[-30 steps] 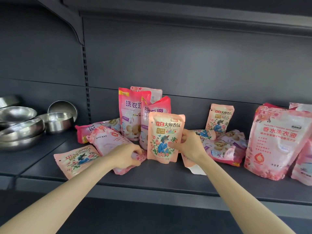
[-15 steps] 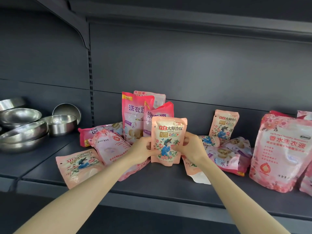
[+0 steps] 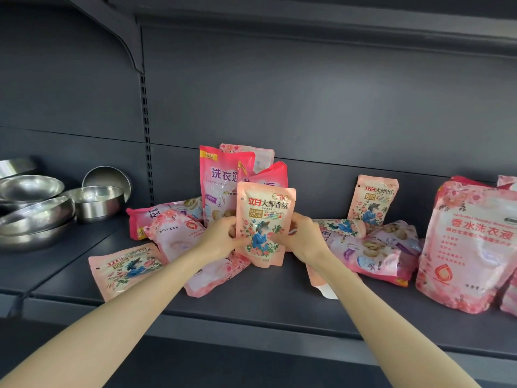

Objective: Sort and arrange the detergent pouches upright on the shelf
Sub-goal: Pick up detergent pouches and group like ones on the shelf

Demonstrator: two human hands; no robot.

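Note:
A small peach floral pouch point(image 3: 264, 219) stands upright at the middle of the dark shelf point(image 3: 251, 301). My left hand point(image 3: 222, 236) grips its left edge and my right hand point(image 3: 300, 238) grips its right edge. Behind it stand taller pink pouches point(image 3: 221, 180). A pale pink pouch point(image 3: 179, 236) and a peach pouch point(image 3: 126, 268) lie flat to the left. Another small peach pouch point(image 3: 373, 201) leans upright at the back wall, with flat pouches point(image 3: 375, 253) in front of it. A large pink pouch point(image 3: 470, 245) stands at the right.
Several steel bowls point(image 3: 36, 211) are stacked on the adjoining shelf section to the left. The shelf's front edge point(image 3: 251, 326) runs below my forearms. An upper shelf point(image 3: 307, 12) overhangs the space. Bare shelf lies between the middle pile and the large pouch.
My left hand let go of the pale pink flat pouch and moved right onto the small peach pouch's left edge. Both hands now hold that pouch upright.

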